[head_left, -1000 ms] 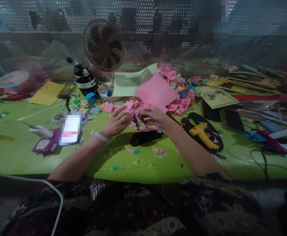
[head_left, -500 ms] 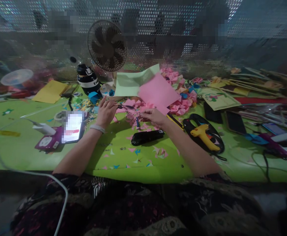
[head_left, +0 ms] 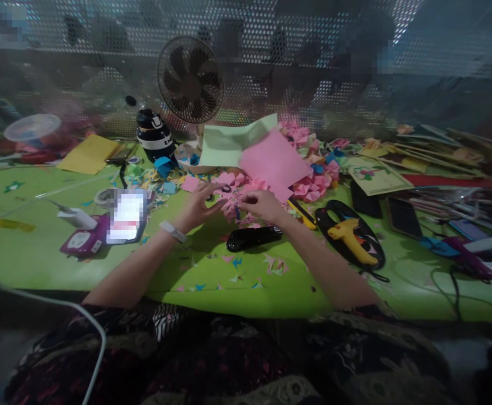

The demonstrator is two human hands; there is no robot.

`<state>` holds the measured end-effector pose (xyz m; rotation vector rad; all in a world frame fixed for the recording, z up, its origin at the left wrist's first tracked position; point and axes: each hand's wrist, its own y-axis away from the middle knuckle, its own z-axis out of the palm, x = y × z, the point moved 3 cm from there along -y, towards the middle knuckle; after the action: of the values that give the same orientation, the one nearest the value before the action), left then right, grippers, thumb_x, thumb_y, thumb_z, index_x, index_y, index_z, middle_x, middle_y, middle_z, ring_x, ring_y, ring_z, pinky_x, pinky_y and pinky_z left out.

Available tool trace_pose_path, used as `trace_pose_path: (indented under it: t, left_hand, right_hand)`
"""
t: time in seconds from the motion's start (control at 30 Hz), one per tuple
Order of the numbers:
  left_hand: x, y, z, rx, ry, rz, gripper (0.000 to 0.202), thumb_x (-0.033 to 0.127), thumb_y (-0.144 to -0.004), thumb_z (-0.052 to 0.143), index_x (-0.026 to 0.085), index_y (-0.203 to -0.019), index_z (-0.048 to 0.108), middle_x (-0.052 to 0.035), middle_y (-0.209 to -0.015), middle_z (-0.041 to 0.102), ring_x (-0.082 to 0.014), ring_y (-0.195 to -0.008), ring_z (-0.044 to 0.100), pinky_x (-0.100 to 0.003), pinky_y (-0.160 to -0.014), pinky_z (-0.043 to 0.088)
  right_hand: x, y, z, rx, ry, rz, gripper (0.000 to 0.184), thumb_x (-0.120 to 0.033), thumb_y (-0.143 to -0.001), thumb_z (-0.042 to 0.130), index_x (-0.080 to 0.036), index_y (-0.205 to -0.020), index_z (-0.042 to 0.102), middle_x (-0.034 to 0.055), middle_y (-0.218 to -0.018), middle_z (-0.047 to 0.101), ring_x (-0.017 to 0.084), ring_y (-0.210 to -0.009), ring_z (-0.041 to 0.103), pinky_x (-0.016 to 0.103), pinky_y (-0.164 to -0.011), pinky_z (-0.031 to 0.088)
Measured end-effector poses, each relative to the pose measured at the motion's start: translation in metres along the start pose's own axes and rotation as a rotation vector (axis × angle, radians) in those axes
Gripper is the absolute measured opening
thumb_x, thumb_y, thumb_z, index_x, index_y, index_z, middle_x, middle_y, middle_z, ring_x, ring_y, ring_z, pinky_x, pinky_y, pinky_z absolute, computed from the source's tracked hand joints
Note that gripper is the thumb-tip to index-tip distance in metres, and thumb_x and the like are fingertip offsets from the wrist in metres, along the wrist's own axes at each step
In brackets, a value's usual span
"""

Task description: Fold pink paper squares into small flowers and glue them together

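My left hand (head_left: 198, 206) and my right hand (head_left: 262, 204) meet over a heap of small pink folded paper pieces (head_left: 233, 194) on the green table (head_left: 39, 253). The left fingers curl toward the heap; what they hold is too small to make out. Between the pinched fingers of the right hand sits a small pink folded piece with a dark blue bit (head_left: 237, 212) below it. A large pink sheet (head_left: 273, 160) and a pale green sheet (head_left: 229, 145) lie just behind. A black stapler-like tool (head_left: 252, 237) rests in front of my hands.
A phone (head_left: 126, 216) lies at the left beside a white charger (head_left: 75, 216). A yellow glue gun (head_left: 351, 239) and a yellow cutter (head_left: 302, 214) are at the right. A fan (head_left: 190, 79), a black bottle (head_left: 155, 135), paper flowers (head_left: 313, 180) and scattered scraps crowd the back.
My left hand has come back right from near the phone to the pink heap beside my right hand. The right hand has stayed in place, still pinching.
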<state>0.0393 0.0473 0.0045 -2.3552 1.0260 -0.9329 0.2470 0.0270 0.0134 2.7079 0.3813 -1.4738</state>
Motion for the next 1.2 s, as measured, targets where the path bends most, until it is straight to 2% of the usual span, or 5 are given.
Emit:
trace_pose_path:
  t: [0.23,0.47,0.93,1.07,1.2]
  left_hand:
    - [0.012,0.002,0.003,-0.151,-0.165,0.13,0.029,0.026,-0.09,0.062,0.021,-0.117,0.067,-0.0111,-0.122,0.071,-0.0271,-0.115,0.065,-0.045,-0.1,0.05]
    - [0.022,0.003,0.001,-0.217,-0.21,0.154,0.02,0.031,-0.092,0.058,0.021,-0.104,0.07,-0.0099,-0.104,0.074,-0.0242,-0.098,0.068,-0.038,-0.087,0.051]
    - [0.029,0.005,0.004,-0.304,-0.381,0.173,0.027,0.029,-0.098,0.046,0.02,-0.093,0.071,-0.0075,-0.086,0.074,-0.0196,-0.078,0.066,-0.03,-0.066,0.045]
    - [0.023,0.005,0.006,-0.239,-0.311,0.076,0.029,0.027,-0.098,0.046,0.018,-0.086,0.071,-0.0085,-0.08,0.073,-0.0183,-0.07,0.064,-0.029,-0.062,0.042]
    - [0.006,0.002,0.005,-0.008,0.073,-0.165,0.022,0.032,-0.093,0.057,0.018,-0.084,0.072,-0.0076,-0.082,0.075,-0.017,-0.071,0.065,-0.029,-0.066,0.047]
  right_hand:
    - [-0.009,0.006,0.006,-0.066,0.294,-0.029,0.012,-0.023,-0.081,0.065,-0.017,-0.07,0.068,0.0005,-0.07,0.067,0.014,-0.068,0.056,0.025,-0.064,0.034]
    - [-0.015,0.008,0.006,-0.085,0.539,-0.043,0.011,-0.024,-0.086,0.065,-0.02,-0.08,0.074,0.0043,-0.083,0.074,0.016,-0.074,0.06,0.027,-0.063,0.032]
    - [-0.023,0.011,0.008,-0.08,0.684,-0.074,0.015,-0.027,-0.091,0.064,-0.02,-0.08,0.073,0.0071,-0.089,0.073,0.02,-0.082,0.061,0.03,-0.064,0.031]
    - [-0.027,0.011,0.006,-0.041,0.658,-0.071,0.016,-0.03,-0.093,0.062,-0.02,-0.092,0.074,0.0077,-0.098,0.074,0.021,-0.088,0.063,0.029,-0.068,0.037]
    - [-0.02,0.007,-0.001,0.078,0.555,0.019,0.029,-0.043,-0.092,0.062,-0.019,-0.107,0.072,0.0069,-0.104,0.075,0.02,-0.087,0.065,0.028,-0.071,0.041]
